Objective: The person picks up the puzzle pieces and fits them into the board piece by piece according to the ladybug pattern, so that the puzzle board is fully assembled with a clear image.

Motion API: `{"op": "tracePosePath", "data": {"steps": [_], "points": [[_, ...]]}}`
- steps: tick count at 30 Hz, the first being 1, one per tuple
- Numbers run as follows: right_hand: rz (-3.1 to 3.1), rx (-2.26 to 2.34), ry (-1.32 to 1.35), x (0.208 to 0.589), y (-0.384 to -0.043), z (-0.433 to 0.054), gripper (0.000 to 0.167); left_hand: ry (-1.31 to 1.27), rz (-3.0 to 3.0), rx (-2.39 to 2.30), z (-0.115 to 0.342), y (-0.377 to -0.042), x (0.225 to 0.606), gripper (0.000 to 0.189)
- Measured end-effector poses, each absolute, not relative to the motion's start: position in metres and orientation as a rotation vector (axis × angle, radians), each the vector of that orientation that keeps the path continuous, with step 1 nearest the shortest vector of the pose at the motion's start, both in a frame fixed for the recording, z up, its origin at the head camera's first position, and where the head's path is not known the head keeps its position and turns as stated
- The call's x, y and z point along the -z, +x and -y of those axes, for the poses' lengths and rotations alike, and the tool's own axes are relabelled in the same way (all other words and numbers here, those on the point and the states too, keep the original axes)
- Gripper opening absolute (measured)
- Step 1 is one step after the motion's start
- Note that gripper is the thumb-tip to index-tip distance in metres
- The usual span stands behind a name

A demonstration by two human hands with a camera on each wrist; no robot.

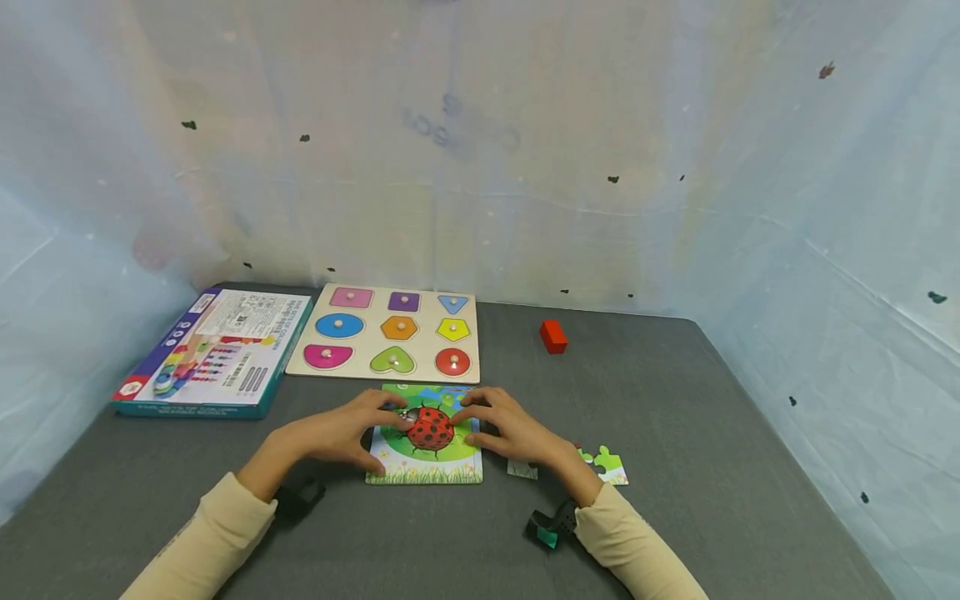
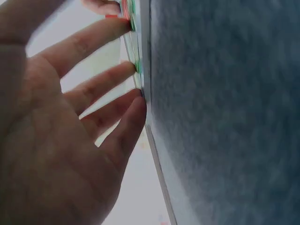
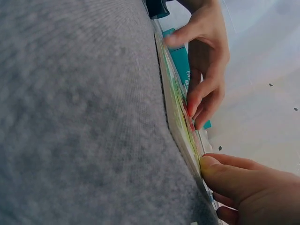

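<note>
A ladybug jigsaw puzzle in a flat square tray lies on the grey table. The left hand reaches over its left side, fingers spread, fingertips resting on the picture near the ladybug's head. From the other side, the right hand touches the picture's right part with its fingertips and thumb. The right wrist view shows that hand's thumb and forefinger close together at the tray's edge. Beneath the right forearm lies a loose grey-looking puzzle piece; green and white loose pieces lie to its right.
Behind the puzzle lies a wooden shape board with knobbed pieces. A boxed toy set is at the back left, and a red block stands at the back right. Pale sheeting hangs around the table.
</note>
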State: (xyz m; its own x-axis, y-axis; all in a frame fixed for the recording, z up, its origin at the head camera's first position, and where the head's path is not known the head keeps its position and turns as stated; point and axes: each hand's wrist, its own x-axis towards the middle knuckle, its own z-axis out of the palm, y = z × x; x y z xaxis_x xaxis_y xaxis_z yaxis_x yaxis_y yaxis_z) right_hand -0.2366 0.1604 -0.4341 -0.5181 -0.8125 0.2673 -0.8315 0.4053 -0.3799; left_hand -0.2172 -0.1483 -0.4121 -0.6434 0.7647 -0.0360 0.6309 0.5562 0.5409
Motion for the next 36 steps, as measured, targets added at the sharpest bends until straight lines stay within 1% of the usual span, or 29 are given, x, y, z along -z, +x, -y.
{"op": "tracePosePath", "data": {"steps": [4,11,19,22,28,36], "points": [[2.63,-0.725,1.513,0.433,-0.235,-0.16,0.03,1.138,-2.495,-0.706,0.151,-0.217,0.41,0.073],[2.63,-0.687,1.55,0.43,-0.234,-0.161,0.029,1.092,-2.45,-0.705,0.153,-0.214,0.407,0.079],[2.643,-0.746,1.581,0.423,-0.232,-0.166,0.039,1.089,-2.432,-0.701,0.154,-0.214,0.405,0.083],[2.685,-0.781,1.511,0.42,-0.228,-0.174,0.045,1.108,-2.436,-0.699,0.152,-0.214,0.405,0.083],[2.866,-0.752,1.312,0.415,-0.214,-0.195,0.063,1.117,-2.441,-0.704,0.152,-0.214,0.406,0.083],[2.967,-0.68,1.176,0.413,-0.198,-0.215,0.082,1.098,-2.439,-0.701,0.153,-0.215,0.407,0.082]]}}
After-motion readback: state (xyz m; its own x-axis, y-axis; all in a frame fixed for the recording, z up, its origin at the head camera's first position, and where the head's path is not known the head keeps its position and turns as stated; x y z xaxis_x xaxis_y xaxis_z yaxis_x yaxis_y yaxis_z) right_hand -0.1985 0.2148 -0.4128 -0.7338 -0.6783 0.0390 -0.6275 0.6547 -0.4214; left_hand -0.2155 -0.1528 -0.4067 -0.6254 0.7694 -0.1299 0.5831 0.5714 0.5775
